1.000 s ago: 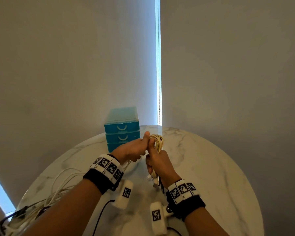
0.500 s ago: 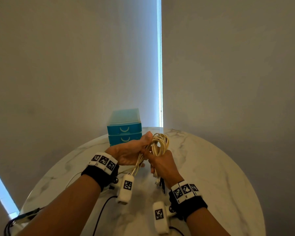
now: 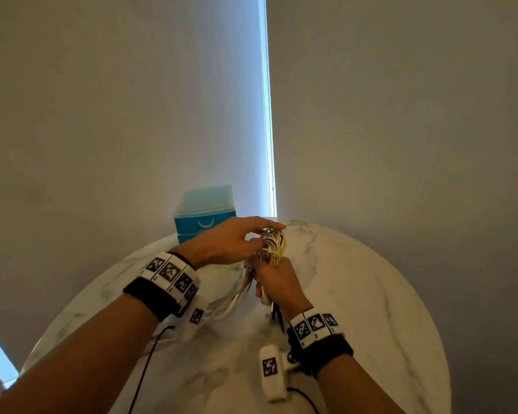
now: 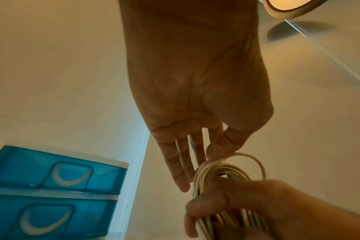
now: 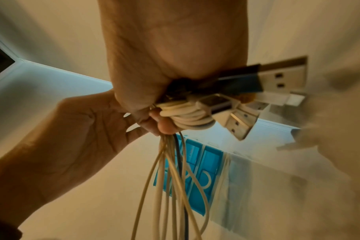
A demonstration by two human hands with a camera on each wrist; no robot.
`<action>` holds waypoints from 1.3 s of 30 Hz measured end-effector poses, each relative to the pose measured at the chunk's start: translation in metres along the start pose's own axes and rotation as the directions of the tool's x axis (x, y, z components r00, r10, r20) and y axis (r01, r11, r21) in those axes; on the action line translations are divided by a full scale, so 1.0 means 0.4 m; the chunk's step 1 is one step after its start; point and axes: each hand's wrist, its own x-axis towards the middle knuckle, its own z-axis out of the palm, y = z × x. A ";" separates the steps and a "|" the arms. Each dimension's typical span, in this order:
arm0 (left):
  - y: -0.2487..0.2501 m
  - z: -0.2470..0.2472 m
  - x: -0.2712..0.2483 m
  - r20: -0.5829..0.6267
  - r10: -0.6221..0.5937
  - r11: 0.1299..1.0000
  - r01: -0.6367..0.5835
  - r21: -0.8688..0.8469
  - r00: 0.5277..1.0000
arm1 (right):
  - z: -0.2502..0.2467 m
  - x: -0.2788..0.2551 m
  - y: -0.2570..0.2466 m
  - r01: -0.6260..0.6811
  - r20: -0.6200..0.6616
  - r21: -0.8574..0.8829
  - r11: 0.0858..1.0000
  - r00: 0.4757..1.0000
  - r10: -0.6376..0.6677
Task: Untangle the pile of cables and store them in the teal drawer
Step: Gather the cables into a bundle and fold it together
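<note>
Gripping hand: the coiled cables are being clamped in the right hand, whose fingers are being curled tight round the lower part of the bundle; this is also being shown in the right wrist view.
Steadying hand: the left hand is being held over the top of the coil with its fingers straight and apart, only the tips being laid against the loops; nothing is being gripped by it.
Cables: cream strands with at least one dark strand are being held above the middle of the surface, and loose lengths are being left hanging below the right hand.
Plugs: several USB connectors are being bunched together at the heel of the right hand.
Teal drawer unit: it is being kept at the far edge of the surface, behind the left hand; two drawer fronts with pale curved handles are being shown shut in the left wrist view.
Surface: a round white marbled top is being used.
</note>
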 end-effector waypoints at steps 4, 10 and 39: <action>0.011 -0.026 -0.002 0.048 -0.003 0.993 0.009 -0.116 0.999 | -0.005 0.002 -0.001 0.002 -0.002 0.016 1.000 1.000 -0.002; 0.022 -0.018 0.014 0.005 0.100 0.984 -0.100 0.145 0.995 | -0.001 0.000 0.005 0.018 -0.001 -0.059 0.998 1.000 -0.018; 0.106 -0.052 0.073 0.273 0.361 0.419 -0.416 0.807 0.892 | -0.008 0.017 -0.002 0.046 0.253 -0.065 0.997 0.967 -0.028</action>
